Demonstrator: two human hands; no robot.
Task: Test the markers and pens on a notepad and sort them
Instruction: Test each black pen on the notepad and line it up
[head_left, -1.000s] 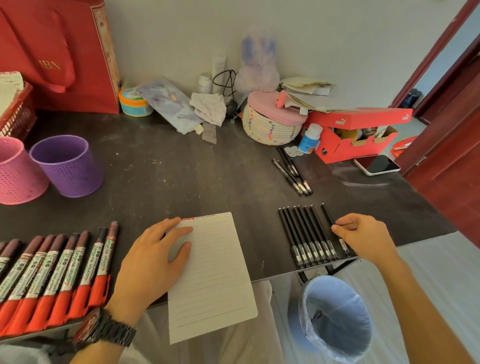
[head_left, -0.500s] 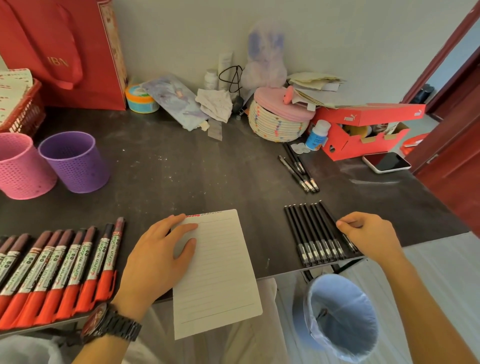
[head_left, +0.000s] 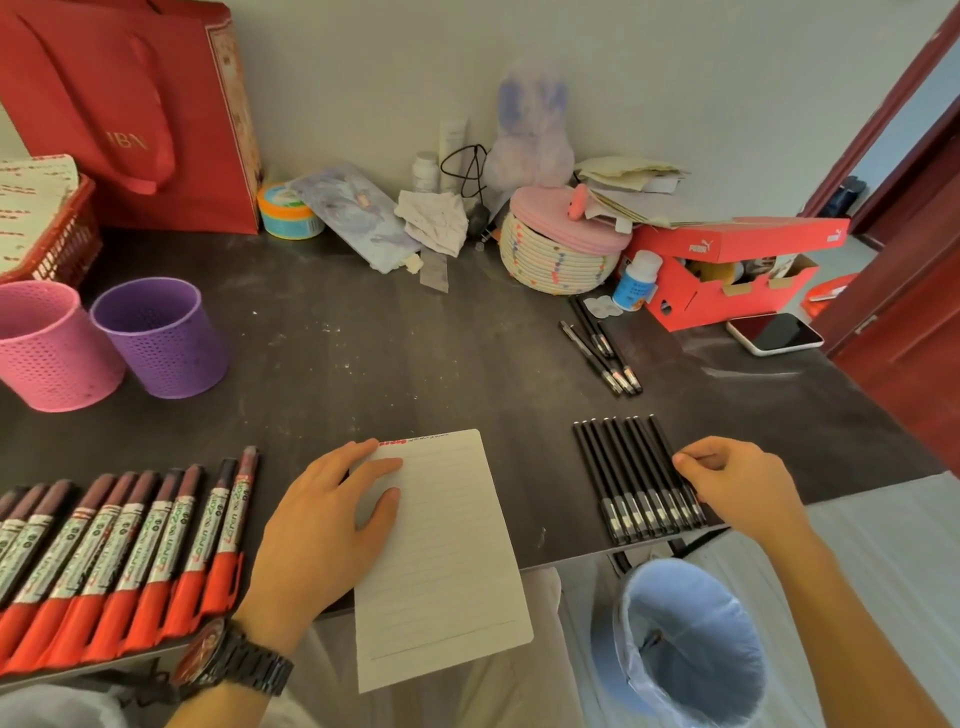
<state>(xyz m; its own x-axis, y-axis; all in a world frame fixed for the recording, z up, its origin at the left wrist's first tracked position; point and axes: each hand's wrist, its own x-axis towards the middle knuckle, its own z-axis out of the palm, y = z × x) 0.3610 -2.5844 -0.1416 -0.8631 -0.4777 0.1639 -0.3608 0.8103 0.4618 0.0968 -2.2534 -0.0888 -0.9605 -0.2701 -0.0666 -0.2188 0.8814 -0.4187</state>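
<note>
Dark cluttered desk (head_left: 415, 338), and barely anything's moved. The left hand (head_left: 322, 530) is still flat on the notepad (head_left: 447, 545), and the right hand (head_left: 737, 483) fingers (head_left: 696, 460) are still pinching the end pen (head_left: 661, 434), which looks untested so far.

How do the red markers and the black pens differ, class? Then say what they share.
The red markers are thick, with printed labels; the black pens are thin and plain.
The red markers lie left of the notepad; the black pens lie right of it.
The right hand pinches an outer black pen; no red marker is held.
Shared: both lie side by side in rows near the table edge.
</note>
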